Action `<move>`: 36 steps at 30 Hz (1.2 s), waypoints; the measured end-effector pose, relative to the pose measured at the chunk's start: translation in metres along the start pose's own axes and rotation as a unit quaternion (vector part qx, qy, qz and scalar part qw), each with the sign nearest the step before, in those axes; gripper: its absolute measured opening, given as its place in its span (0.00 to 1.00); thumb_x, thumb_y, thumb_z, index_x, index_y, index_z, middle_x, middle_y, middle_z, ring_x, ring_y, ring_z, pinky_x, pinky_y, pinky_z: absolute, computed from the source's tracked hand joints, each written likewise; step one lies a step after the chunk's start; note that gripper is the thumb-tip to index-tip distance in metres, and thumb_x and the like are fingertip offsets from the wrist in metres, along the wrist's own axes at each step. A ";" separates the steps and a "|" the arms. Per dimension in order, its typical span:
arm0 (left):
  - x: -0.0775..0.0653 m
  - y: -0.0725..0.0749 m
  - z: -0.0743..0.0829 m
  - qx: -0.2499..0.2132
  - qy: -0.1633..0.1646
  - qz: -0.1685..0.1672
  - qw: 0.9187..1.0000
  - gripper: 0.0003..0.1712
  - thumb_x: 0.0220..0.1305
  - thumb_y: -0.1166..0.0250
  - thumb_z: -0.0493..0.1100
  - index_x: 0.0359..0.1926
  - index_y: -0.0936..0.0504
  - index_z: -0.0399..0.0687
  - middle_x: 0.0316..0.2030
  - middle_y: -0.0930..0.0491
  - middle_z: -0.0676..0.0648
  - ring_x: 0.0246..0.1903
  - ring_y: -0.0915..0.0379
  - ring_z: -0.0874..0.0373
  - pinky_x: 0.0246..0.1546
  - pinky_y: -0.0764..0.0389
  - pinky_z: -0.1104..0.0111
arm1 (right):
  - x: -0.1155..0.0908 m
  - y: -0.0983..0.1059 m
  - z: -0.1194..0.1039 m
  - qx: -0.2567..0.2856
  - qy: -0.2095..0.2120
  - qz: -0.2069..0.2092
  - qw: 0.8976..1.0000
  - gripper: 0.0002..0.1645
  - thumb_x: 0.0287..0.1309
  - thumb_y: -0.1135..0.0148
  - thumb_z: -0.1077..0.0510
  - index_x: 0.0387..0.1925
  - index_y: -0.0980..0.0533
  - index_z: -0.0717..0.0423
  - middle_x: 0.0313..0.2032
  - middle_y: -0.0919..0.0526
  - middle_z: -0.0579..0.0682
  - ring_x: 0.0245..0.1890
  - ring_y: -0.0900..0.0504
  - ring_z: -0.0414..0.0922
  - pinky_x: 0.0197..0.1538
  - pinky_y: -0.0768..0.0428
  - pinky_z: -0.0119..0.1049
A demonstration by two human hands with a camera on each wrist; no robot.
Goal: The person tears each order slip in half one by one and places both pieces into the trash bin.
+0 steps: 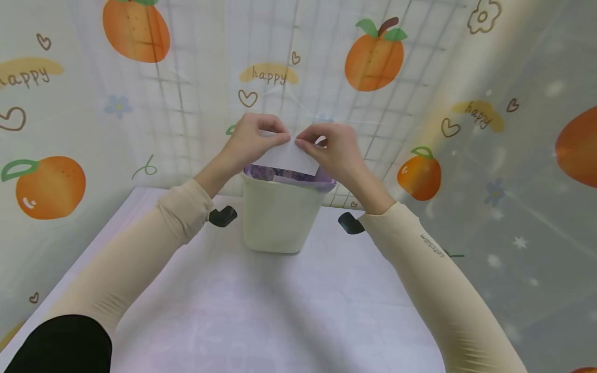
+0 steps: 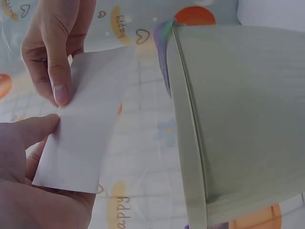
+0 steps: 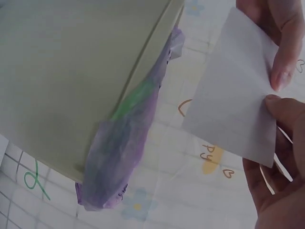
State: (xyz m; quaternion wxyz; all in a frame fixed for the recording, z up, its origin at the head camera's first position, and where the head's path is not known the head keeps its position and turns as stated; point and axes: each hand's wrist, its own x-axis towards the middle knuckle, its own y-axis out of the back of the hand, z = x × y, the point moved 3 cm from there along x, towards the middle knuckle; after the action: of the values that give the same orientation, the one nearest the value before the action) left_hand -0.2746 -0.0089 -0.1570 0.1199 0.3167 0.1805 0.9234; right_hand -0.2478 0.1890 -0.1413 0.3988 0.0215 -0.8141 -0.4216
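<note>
A small white sheet of paper (image 1: 291, 155) is held up above a pale green bin (image 1: 280, 215). My left hand (image 1: 258, 135) pinches its upper edge between thumb and fingers. Close beside it, my right hand (image 1: 333, 147) pinches the same edge, the two thumb tips nearly meeting. In the left wrist view the paper (image 2: 88, 124) hangs flat and apart from the bin's rim (image 2: 188, 129). A purple liner bag (image 3: 128, 138) folds over the rim in the right wrist view. What lies deep inside the bin is hidden.
The bin stands toward the back of a table under a white cloth (image 1: 280, 311). Behind it hangs a curtain (image 1: 200, 77) printed with oranges and hearts, with a wire grid showing through. A black rounded object (image 1: 60, 344) shows at the lower left.
</note>
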 end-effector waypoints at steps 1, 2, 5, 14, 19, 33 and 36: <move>0.002 0.000 -0.001 -0.002 0.006 0.000 1.000 0.04 0.69 0.28 0.39 0.36 0.09 0.43 0.38 0.10 0.49 0.46 0.19 0.59 0.53 0.25 0.66 | 0.002 -0.001 0.001 -0.003 -0.001 -0.003 1.000 0.05 0.67 0.28 0.57 0.39 0.10 0.54 0.37 0.07 0.49 0.39 0.13 0.44 0.47 0.15 0.40; 0.004 0.001 -0.002 -0.004 0.010 0.000 1.000 0.04 0.69 0.28 0.39 0.37 0.10 0.43 0.39 0.10 0.48 0.47 0.19 0.58 0.53 0.24 0.65 | 0.005 -0.002 0.003 -0.006 -0.002 -0.005 1.000 0.05 0.67 0.28 0.57 0.39 0.10 0.54 0.37 0.07 0.50 0.39 0.13 0.45 0.47 0.15 0.41; 0.010 0.001 -0.005 -0.014 0.030 0.003 0.999 0.05 0.69 0.29 0.40 0.37 0.10 0.43 0.40 0.10 0.48 0.50 0.20 0.58 0.54 0.25 0.64 | 0.012 -0.002 0.005 -0.009 -0.009 -0.006 1.000 0.05 0.67 0.28 0.58 0.39 0.10 0.55 0.38 0.07 0.51 0.40 0.12 0.46 0.47 0.14 0.41; 0.023 0.001 -0.012 -0.108 0.113 -0.002 0.988 0.06 0.70 0.29 0.40 0.39 0.11 0.42 0.37 0.15 0.54 0.44 0.28 0.58 0.48 0.29 0.66 | 0.021 -0.002 0.010 -0.020 -0.030 -0.004 0.999 0.07 0.69 0.29 0.57 0.41 0.10 0.55 0.40 0.07 0.52 0.41 0.13 0.47 0.50 0.15 0.42; 0.025 0.000 -0.014 -0.125 0.144 -0.017 0.981 0.08 0.71 0.29 0.41 0.42 0.11 0.40 0.38 0.16 0.53 0.42 0.27 0.57 0.48 0.28 0.65 | 0.020 -0.002 0.010 -0.040 -0.025 0.002 0.999 0.07 0.69 0.29 0.57 0.42 0.10 0.55 0.41 0.08 0.52 0.41 0.13 0.48 0.50 0.15 0.42; 0.029 -0.010 -0.029 -0.133 0.212 -0.008 0.968 0.07 0.67 0.26 0.41 0.41 0.10 0.41 0.33 0.16 0.52 0.36 0.24 0.59 0.38 0.25 0.70 | 0.014 0.009 -0.002 -0.046 0.022 0.024 0.998 0.06 0.67 0.28 0.59 0.41 0.10 0.56 0.39 0.08 0.53 0.41 0.14 0.49 0.47 0.15 0.43; 0.028 -0.013 -0.034 -0.105 0.212 -0.005 0.972 0.06 0.67 0.27 0.41 0.37 0.10 0.43 0.33 0.18 0.53 0.36 0.28 0.60 0.35 0.28 0.71 | 0.013 0.013 -0.007 -0.045 0.032 0.032 0.998 0.06 0.67 0.28 0.59 0.41 0.10 0.56 0.39 0.08 0.52 0.41 0.14 0.48 0.47 0.16 0.42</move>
State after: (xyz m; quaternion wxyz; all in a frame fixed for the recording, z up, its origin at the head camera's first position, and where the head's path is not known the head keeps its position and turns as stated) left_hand -0.3165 0.0033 -0.1722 0.1164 0.0980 0.1054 0.9827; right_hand -0.2485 0.1880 -0.1216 0.4382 -0.0092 -0.7818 -0.4434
